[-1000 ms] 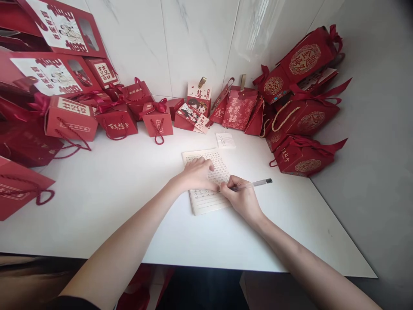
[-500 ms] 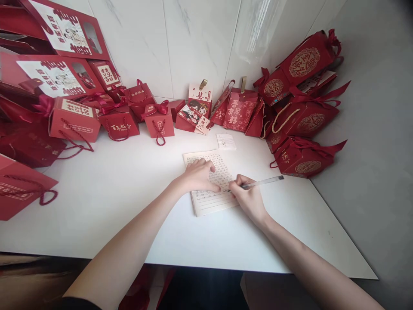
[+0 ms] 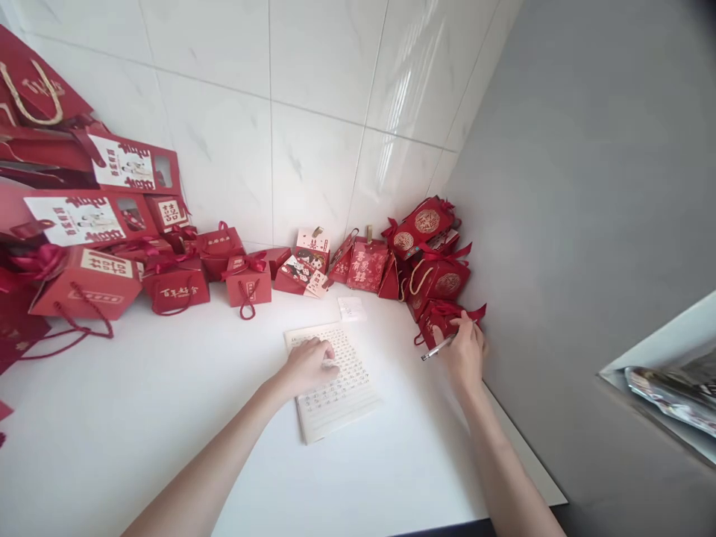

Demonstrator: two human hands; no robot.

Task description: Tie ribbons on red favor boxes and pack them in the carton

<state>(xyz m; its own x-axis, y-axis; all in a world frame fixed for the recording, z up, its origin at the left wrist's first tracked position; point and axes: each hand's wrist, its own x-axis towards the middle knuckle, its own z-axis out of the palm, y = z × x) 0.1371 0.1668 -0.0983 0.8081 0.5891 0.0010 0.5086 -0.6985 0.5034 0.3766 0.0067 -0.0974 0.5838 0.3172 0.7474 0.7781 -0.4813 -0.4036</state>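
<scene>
A lined notebook (image 3: 335, 418) with rows of handwriting lies on the white tabletop. My left hand (image 3: 310, 367) rests on its upper part, fingers bent and thumb apart from them, covering some of the writing. My right hand (image 3: 467, 347) is up and to the right, off the page, with a clear-barrelled pen (image 3: 439, 348) gripped in it. The pen's dark end points down to the left. Just beyond that hand is a red gift box (image 3: 433, 321) with a ribbon bow, partly hidden by the fingers; whether they touch it I cannot tell.
A small white paper pad (image 3: 351, 309) lies behind the notebook. Red gift boxes (image 3: 176, 287) line the back and pile up at left; more red boxes (image 3: 425, 224) are stacked at back right. A grey wall panel (image 3: 548, 224) bounds the right side, with a shelf (image 3: 620, 369) beyond.
My right hand has left the notebook page and moved right to the stacked red boxes, still holding the pen. The left hand stays on the notebook. The view has swung up and right.
</scene>
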